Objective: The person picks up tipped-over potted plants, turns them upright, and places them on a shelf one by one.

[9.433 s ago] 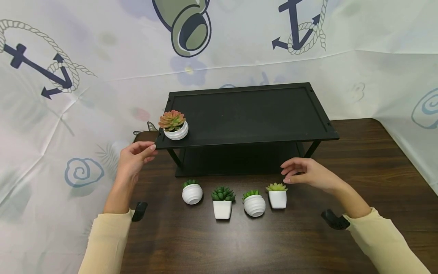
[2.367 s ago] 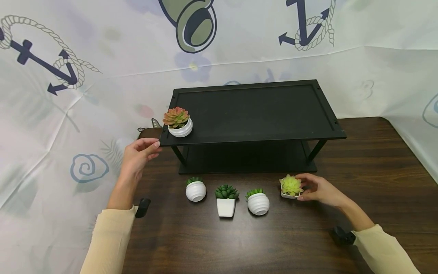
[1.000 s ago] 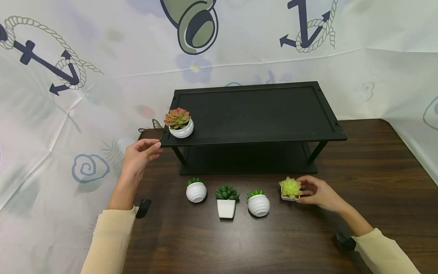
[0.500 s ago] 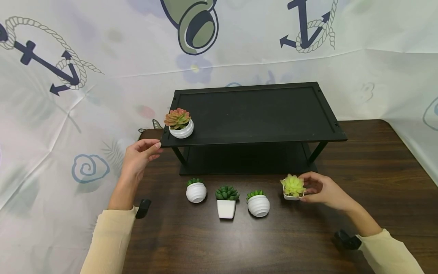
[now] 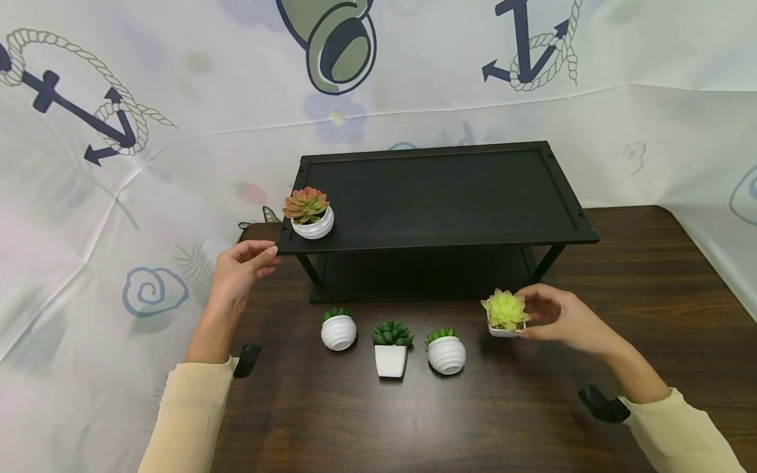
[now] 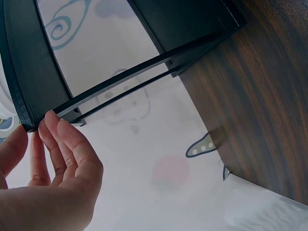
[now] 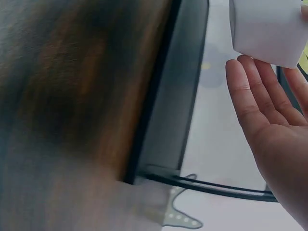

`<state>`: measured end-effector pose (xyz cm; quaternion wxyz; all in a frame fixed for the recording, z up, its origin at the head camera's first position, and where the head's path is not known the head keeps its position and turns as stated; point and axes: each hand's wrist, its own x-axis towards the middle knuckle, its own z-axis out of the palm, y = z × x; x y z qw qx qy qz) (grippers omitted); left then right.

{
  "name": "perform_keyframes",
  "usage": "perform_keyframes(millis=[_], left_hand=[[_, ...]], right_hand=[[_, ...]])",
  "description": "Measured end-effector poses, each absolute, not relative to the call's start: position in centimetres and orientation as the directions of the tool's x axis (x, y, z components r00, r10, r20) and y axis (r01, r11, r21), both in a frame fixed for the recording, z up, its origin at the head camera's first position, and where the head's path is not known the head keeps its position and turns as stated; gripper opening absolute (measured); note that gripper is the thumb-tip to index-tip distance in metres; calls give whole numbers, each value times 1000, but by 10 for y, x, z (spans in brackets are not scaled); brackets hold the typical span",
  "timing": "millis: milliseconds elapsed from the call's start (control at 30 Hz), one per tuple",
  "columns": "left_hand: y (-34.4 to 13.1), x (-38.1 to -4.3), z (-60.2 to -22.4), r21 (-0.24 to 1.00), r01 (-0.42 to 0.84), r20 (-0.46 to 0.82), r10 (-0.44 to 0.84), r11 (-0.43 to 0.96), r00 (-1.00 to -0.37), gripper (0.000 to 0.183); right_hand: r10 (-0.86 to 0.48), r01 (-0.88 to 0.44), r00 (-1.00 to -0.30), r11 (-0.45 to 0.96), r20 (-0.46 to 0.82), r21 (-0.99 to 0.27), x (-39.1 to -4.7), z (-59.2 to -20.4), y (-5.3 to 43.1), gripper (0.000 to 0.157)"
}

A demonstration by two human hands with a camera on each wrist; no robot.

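My right hand (image 5: 564,317) grips a yellow-green potted succulent (image 5: 504,311) by its white square pot (image 7: 269,31), held off the table in front of the shelf's right part. Thumb and fingers of my left hand (image 5: 238,269) pinch the front left corner of the black two-tier shelf (image 5: 437,197). On its top, near that corner, sits a reddish succulent (image 5: 310,213) in a round white pot. Before the shelf lie a round-potted succulent (image 5: 339,330), a dark green square-potted succulent (image 5: 391,351) and another round-potted succulent (image 5: 446,353).
The shelf stands on a dark wooden table (image 5: 414,427) against a white printed cloth (image 5: 236,98). Its lower tier (image 5: 414,276) lies beneath the top board, with slanted legs (image 5: 547,261) at the sides.
My right hand has taken hold of the yellow-green succulent from the right end of the row, moved it rightward and now raised it off the table. The left hand stays at the shelf corner.
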<state>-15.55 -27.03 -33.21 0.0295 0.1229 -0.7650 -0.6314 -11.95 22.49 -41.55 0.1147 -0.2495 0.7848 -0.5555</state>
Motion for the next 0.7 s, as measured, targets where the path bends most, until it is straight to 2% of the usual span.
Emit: perform_keyframes(millis=[500, 700], left_hand=[[-270, -156, -332, 979, -141, -106, -224, 146, -969, 23], [-271, -157, -333, 979, -145, -111, -226, 141, -968, 22]], right_hand=[[-533, -382, -825, 285, 186, -879, -126, -379, 204, 47], [-517, -375, -836, 289, 186, -881, -131, -364, 195, 47]])
